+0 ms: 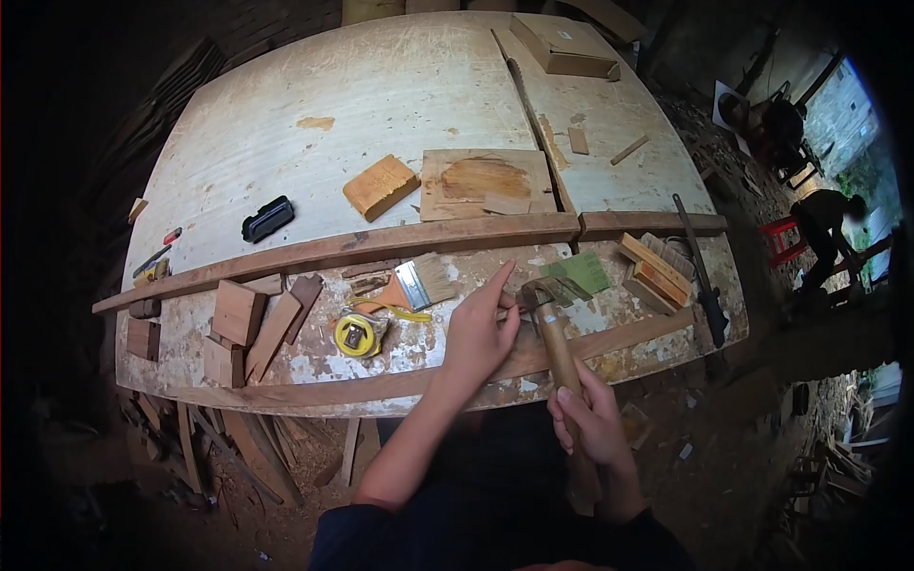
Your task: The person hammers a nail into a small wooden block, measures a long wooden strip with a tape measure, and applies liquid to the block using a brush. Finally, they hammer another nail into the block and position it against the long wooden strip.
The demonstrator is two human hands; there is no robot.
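Observation:
My right hand (pixel 592 419) is wrapped round the wooden handle of a hammer (pixel 560 352). The hammer's metal head is over the work strip of the bench, partly over a green sheet (pixel 583 272) that looks like sandpaper. Just left of the head is my left hand (pixel 484 324), its index finger stretched forward and its thumb apart. Its other fingers curl close to the hammer head and are partly hidden. Further left lie a paintbrush (pixel 424 284) and a yellow tape measure (pixel 358 335). A long wooden strip (pixel 609 341) runs along the bench's near edge, passing behind the hammer handle.
Wood blocks (pixel 238 312) stand at the left of the bench (pixel 333 105). A wooden rail (pixel 381 243) crosses it. Beyond are a black case (pixel 268 219), a wood block (pixel 381 187), a board (pixel 443 205) and a cardboard box (pixel 566 49). A person (pixel 826 233) bends over at far right.

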